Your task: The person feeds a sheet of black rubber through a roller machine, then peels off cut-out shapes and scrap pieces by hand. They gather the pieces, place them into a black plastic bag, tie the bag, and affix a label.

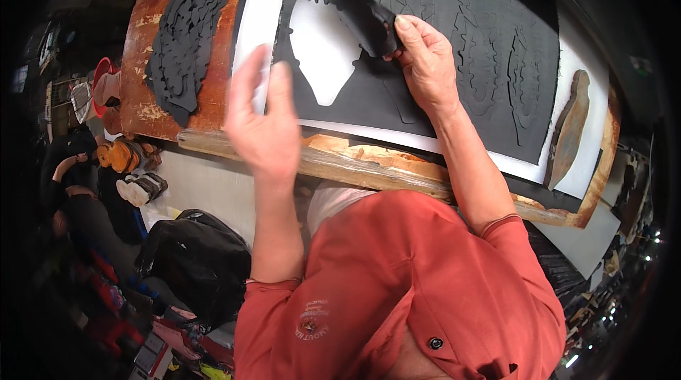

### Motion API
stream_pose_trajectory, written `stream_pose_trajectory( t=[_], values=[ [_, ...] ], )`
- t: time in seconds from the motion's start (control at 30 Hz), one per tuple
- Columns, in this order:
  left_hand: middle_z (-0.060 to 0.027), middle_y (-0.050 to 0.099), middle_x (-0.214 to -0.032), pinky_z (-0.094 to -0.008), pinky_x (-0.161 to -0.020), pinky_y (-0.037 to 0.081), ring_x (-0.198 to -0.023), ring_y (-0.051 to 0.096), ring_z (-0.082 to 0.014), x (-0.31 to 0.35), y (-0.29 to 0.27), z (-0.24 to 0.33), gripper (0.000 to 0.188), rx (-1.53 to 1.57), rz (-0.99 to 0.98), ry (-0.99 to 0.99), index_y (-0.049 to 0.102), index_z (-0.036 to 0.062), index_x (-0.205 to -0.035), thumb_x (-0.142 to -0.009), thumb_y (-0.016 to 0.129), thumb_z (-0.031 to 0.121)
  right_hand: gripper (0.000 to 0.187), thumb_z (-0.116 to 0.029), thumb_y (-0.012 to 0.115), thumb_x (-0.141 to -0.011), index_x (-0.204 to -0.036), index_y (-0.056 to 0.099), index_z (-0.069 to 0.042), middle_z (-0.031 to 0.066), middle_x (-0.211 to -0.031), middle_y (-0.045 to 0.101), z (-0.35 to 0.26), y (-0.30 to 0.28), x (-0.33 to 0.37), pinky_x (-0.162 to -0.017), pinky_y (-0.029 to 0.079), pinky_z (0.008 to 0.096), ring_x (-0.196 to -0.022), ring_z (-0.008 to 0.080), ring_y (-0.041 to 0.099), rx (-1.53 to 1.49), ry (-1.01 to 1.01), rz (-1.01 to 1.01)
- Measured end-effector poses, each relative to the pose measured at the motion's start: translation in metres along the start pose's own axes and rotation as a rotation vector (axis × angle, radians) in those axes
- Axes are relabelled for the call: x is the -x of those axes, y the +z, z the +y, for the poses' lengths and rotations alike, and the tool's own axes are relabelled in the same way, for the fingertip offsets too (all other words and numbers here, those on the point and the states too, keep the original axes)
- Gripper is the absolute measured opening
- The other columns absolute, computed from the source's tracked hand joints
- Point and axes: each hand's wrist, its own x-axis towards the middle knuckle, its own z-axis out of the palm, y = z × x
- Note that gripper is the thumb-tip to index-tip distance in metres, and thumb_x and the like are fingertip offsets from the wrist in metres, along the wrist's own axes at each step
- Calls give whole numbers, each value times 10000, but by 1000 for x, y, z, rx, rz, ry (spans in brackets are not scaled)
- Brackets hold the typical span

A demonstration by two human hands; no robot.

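Note:
My right hand (428,61) pinches the end of a curved black cut-out piece with a notched edge (365,25), lifted over a black sheet (340,96). Beneath the piece, a large opening in the sheet bares a white layer (323,47). More notched outlines are cut into the sheet to the right. Blurred by motion, my left hand (262,118) hovers by the sheet's left edge, thumb and fingers apart and nothing visible between them. Left of it, a pile of similar black pieces (186,54) lies on a worn reddish-brown board (135,107).
A long, flat wooden-looking piece (569,128) lies on the white border at the right. The table's rough wooden front edge (355,164) runs close to my body. A black bag (195,259) sits below on the left, near an orange spool-like thing (119,157).

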Motion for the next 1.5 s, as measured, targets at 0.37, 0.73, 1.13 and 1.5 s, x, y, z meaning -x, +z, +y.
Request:
stream_pose_trajectory(
  t=[0.37, 0.73, 1.13, 1.5],
  values=[
    [-2, 690, -885, -243, -763, 526, -823, 586, -48, -6, 52, -16, 241, 397, -368, -125, 702, -54, -1063, -1094, 632, 175, 272, -188, 734, -975, -1177, 739, -7, 83, -998, 729, -12, 18, 9, -824, 537, 317, -893, 179, 675, 787, -153, -308],
    [-198, 752, -1064, -353, -872, 626, -954, 763, -261, 6, 54, -37, 279, 653, -372, -300, 697, -57, -1070, -1120, 576, 188, 231, -241, 719, -1046, -1036, 789, -21, -11, -847, 709, -29, 9, -9, -634, 461, 216, -656, 64, 575, 236, -45, 193],
    [6, 654, -852, -233, -709, 519, -780, 568, -48, 9, 52, -37, 145, 406, -240, -74, 697, -56, -1071, -1079, 636, 75, 439, -216, 835, -864, -1221, 716, 11, 177, -1116, 690, -43, 34, -11, -862, 593, 427, -1006, 359, 702, 1087, -494, -391],
    [-49, 763, -948, -248, -826, 530, -884, 681, -99, -7, 41, -45, 179, 285, -390, -48, 732, -23, -1071, -1084, 628, 122, 347, -108, 810, -857, -1165, 745, 38, 182, -1090, 711, -38, 27, -27, -864, 605, 411, -970, 366, 727, 1043, -460, -495]
  ],
)
